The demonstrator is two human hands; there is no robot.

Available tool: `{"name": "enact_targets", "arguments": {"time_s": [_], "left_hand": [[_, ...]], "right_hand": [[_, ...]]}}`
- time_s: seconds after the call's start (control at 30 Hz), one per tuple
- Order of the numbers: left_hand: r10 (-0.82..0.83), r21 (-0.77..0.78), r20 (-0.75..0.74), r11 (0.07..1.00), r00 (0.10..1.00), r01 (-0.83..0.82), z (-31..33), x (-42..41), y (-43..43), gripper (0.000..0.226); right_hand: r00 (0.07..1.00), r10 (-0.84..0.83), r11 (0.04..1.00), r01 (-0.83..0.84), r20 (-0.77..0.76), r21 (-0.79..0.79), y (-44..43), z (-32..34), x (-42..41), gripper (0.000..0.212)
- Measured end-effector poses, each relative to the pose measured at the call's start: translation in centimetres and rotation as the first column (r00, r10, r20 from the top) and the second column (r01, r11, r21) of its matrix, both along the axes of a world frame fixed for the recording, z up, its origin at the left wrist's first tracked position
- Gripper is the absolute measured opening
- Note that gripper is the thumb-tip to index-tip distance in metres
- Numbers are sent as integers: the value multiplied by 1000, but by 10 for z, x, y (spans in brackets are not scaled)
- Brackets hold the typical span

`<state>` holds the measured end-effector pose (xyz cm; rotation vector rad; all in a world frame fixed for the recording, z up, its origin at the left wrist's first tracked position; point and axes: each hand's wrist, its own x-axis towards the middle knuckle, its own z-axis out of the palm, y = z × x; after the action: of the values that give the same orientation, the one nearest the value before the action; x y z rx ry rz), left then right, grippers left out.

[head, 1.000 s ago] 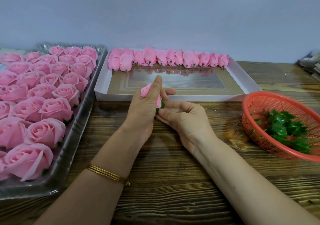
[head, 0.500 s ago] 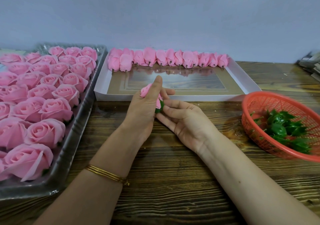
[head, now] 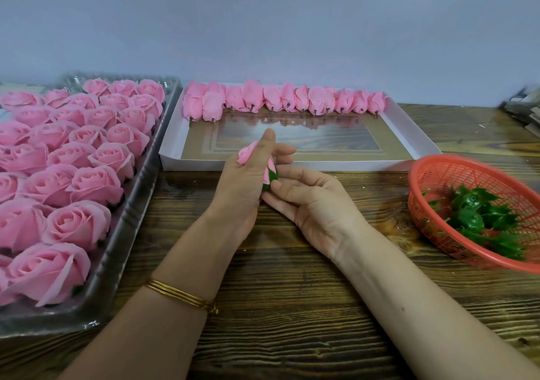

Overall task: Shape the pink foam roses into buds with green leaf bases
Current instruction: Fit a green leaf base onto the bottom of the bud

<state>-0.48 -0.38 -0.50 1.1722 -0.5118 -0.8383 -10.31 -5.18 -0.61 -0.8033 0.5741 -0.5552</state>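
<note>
Head view is showing both hands together above the table [head: 292, 306]: the left hand [head: 242, 186] is gripping the pink foam rose [head: 248, 153] while the right hand [head: 315, 204] is pinching its green leaf base [head: 272, 176]. Squeezing too hard is likely risking creased petals, and a slipping pinch is risking a crooked base.

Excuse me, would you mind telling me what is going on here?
A person's left hand grips a pink foam rose closed into a bud, while the right hand pinches a green leaf base at its bottom. Shaped pink buds line the far edge of the white box; open pink roses fill the clear plastic tray, and spare green leaves sit in the red mesh basket.
</note>
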Motion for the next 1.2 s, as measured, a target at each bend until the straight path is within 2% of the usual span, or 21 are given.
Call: {"name": "enact_targets", "arguments": {"time_s": [0.27,0.4,0.5,0.63,0.9,1.2], "left_hand": [[-48,10,31,999,998,47,0,1,3,40],[-64,12,34,998,997,64,-1,3,2,43],[-59,3,33,998,998,59,-1,2,1,45],[-45,-14,13,999,999,45,1,1,1,45],[-40,19,20,999,999,39,2,1,2,40],[-81,81,64,994,995,76,4,2,5,42]], "right_hand": [[998,-60,975,58,0,-212,1,-1,0,33],[999,-27,998,29,30,-57,-1,2,-1,29],[999,1,999,-3,39,48,-4,6,-3,12],[998,23,995,-28,51,95,-3,7,-2,15],[992,125,989,-124,4,75,-5,6,-5,33],[994,107,994,-108,18,34,-3,6,-6,31]]}}
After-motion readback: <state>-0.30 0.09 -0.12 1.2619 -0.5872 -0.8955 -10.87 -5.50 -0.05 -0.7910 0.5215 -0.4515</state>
